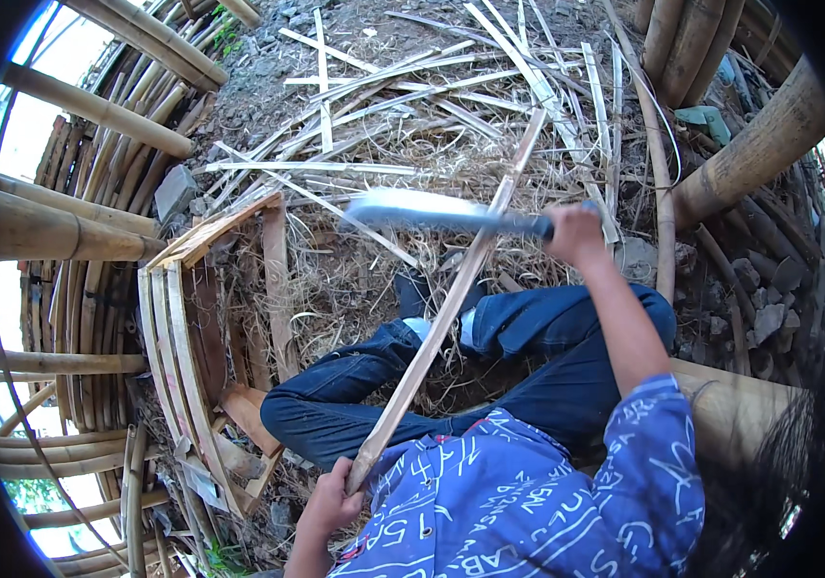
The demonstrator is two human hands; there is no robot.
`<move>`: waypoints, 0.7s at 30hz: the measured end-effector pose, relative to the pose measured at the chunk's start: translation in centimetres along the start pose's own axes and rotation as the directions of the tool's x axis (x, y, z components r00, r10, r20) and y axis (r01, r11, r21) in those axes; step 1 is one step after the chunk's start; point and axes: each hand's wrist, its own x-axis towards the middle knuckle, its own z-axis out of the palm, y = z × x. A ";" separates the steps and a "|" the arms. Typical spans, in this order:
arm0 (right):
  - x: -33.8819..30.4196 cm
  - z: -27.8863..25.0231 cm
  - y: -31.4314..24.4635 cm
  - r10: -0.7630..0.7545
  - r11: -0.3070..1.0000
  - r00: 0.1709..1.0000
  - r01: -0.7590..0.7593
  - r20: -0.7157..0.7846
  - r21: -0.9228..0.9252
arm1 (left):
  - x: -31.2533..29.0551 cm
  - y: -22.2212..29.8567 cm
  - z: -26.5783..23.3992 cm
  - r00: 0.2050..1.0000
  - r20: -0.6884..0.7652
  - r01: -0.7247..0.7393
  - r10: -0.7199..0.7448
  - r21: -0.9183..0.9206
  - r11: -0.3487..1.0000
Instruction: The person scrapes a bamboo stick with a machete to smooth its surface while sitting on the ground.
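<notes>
My left hand [332, 501] is closed round the lower end of a long split bamboo strip [432, 344]. The strip slants up and away across my crossed legs, its far end over the littered ground. My right hand [576, 236] grips the dark handle of a machete [460, 220]. Its blade points left and is smeared by motion toward the tip. The machete crosses the upper part of the strip; whether the blade touches it I cannot tell.
Thin bamboo slats [364, 169] and curled shavings [412, 144] litter the ground ahead. A wooden crate frame [176, 289] stands left of my knee. Thick bamboo poles [759, 144] rise at right, with broken stones [769, 318] below. Stacked bamboo [85, 328] lines the left side.
</notes>
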 end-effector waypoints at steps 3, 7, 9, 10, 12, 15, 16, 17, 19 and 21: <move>0.7 1.1 1.7 0.090 0.995 0.995 -0.092 -0.038 -0.040 | -0.1 0.6 0.2 0.997 -0.018 -0.070 0.069 -0.070 0.995; -0.4 0.9 -0.3 -0.103 0.993 0.995 0.103 -0.005 0.055 | 0.4 -1.2 -0.2 1.000 0.022 0.012 -0.011 -0.029 1.000; -1.9 0.1 -2.7 -0.177 0.980 0.984 0.176 0.006 0.088 | 0.3 -0.7 -0.1 1.000 0.025 -0.011 0.012 -0.058 0.998; -2.3 0.0 -3.4 -0.251 0.960 0.968 0.248 0.008 0.130 | 0.3 -1.2 0.3 1.000 0.012 -0.024 0.025 -0.089 0.996; -1.2 0.3 -1.6 -0.181 0.982 0.983 0.180 0.009 0.055 | -0.1 -1.0 -0.6 0.999 0.032 -0.007 0.008 -0.042 0.999; 1.8 -0.5 2.4 0.138 0.990 0.990 -0.139 0.041 0.003 | -1.0 -0.3 -0.8 0.999 0.042 -0.028 0.029 -0.019 0.999; 1.8 0.5 3.3 0.154 0.988 0.988 -0.153 0.032 -0.018 | -1.0 -0.1 -0.7 0.997 0.037 -0.066 0.068 -0.038 0.997; 2.2 0.9 3.7 0.158 0.987 0.987 -0.157 0.024 -0.032 | -1.1 -0.6 -0.4 0.997 0.029 -0.066 0.068 -0.044 0.997; 1.9 0.5 2.2 0.092 0.994 0.995 -0.090 0.029 -0.062 | -0.5 -2.5 -0.6 0.999 0.049 0.001 -0.001 -0.009 1.000; 0.5 0.3 0.4 0.053 0.998 0.998 -0.052 0.023 -0.035 | -0.8 -2.3 -0.6 0.999 0.038 0.003 -0.003 0.002 1.000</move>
